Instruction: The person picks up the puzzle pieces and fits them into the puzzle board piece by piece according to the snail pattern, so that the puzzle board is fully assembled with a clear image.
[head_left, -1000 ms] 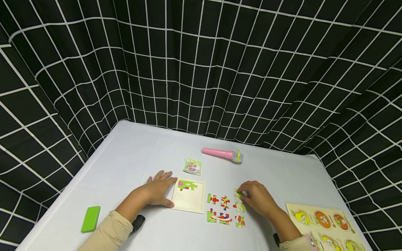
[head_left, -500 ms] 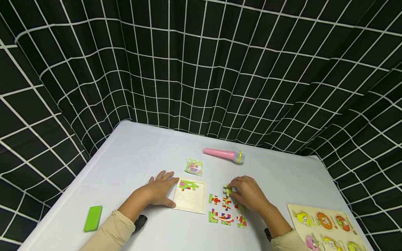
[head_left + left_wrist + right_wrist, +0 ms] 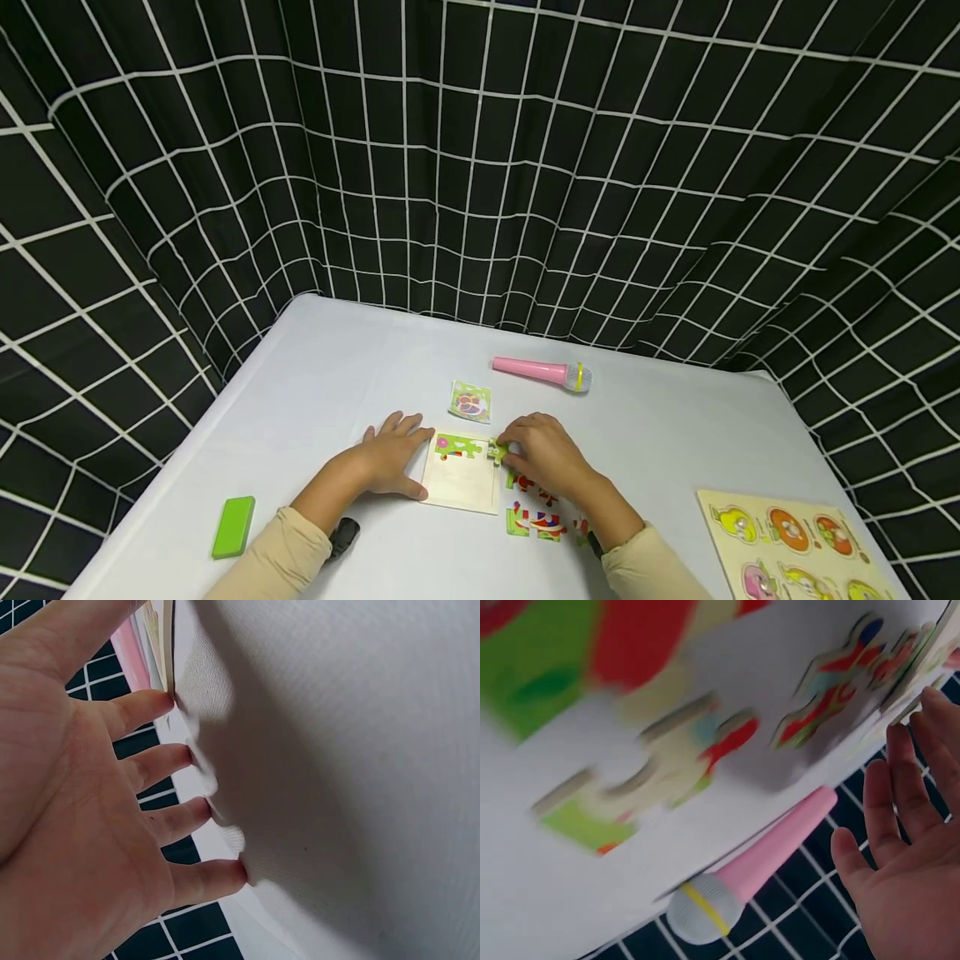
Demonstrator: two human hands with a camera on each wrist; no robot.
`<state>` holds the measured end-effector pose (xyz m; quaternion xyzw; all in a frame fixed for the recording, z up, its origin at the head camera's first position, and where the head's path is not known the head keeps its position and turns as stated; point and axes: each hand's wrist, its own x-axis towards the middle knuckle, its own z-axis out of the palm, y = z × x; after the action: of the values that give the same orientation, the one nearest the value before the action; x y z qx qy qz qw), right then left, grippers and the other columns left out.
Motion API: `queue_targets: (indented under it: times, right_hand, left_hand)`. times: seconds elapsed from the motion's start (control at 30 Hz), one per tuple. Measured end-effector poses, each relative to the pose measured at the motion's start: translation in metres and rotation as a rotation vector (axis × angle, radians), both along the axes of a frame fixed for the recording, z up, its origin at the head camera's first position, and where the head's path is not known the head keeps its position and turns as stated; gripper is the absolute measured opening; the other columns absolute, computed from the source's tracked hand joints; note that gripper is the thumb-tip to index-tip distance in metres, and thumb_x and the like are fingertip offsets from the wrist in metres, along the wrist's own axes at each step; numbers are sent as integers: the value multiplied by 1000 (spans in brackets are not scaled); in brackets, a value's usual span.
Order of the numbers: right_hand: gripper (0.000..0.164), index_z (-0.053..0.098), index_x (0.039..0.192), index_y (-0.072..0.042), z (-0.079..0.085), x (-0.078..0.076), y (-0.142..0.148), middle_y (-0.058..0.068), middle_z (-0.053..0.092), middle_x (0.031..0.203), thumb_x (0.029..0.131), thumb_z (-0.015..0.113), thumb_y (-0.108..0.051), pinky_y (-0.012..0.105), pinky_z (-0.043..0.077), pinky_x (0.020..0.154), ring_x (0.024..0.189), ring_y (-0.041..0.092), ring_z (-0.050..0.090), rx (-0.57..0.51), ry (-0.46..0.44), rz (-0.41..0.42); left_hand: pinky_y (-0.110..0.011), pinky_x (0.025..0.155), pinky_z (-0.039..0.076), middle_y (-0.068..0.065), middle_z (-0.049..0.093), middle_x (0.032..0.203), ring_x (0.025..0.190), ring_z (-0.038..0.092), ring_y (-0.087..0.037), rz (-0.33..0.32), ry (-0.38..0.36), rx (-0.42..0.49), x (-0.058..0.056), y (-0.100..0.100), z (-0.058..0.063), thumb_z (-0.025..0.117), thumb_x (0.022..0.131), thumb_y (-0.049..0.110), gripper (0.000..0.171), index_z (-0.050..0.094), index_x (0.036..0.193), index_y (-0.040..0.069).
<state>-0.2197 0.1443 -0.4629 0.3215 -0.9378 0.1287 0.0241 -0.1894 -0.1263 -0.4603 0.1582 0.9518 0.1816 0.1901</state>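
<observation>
A pale square puzzle tray (image 3: 459, 490) lies on the white table, with joined green puzzle pieces (image 3: 459, 446) along its top left. My left hand (image 3: 390, 462) is spread at the tray's left side, thumb and index fingertip at its edge; the left wrist view shows its fingertips (image 3: 238, 871) down on the cloth. Between thumb and fingers my right hand (image 3: 551, 454) pinches a green puzzle piece (image 3: 496, 451) over the tray's top right corner. Several loose puzzle pieces (image 3: 545, 523) lie right of the tray, partly hidden under the right hand and forearm.
Behind the tray lies a small picture card (image 3: 471, 402), and farther back a pink toy microphone (image 3: 532, 369). A green block (image 3: 233, 527) is at the left. The fruit puzzle board (image 3: 776, 508) sits at the front right. A dark gridded curtain (image 3: 450, 167) encloses the table.
My right hand has picked up the green puzzle piece from the upper right of the loose ones and carried it left to the tray. The left hand has stayed at the tray's edge.
</observation>
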Motion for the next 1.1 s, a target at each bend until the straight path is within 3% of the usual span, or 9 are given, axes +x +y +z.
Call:
queue_targets:
  times: [0.8,1.1]
  right_hand:
    - [17,76,99,-17,-3,-1,-16,-2,70,104,83,77,-22,46,41,103,103,20,60,23,29,49]
    - [19,75,102,-18,-2,-1,-20,-2,68,104,85,75,-25,45,41,101,102,19,58,86,21,63]
  left_hand:
    - [-71,109,17,-15,24,159,147,12,-43,-1,-1,-6,-1,2,2,82,73,43,91,40,147,11]
    - [-71,109,17,-15,23,159,147,12,-43,-1,-9,-14,-2,1,0,82,74,43,91,39,148,12]
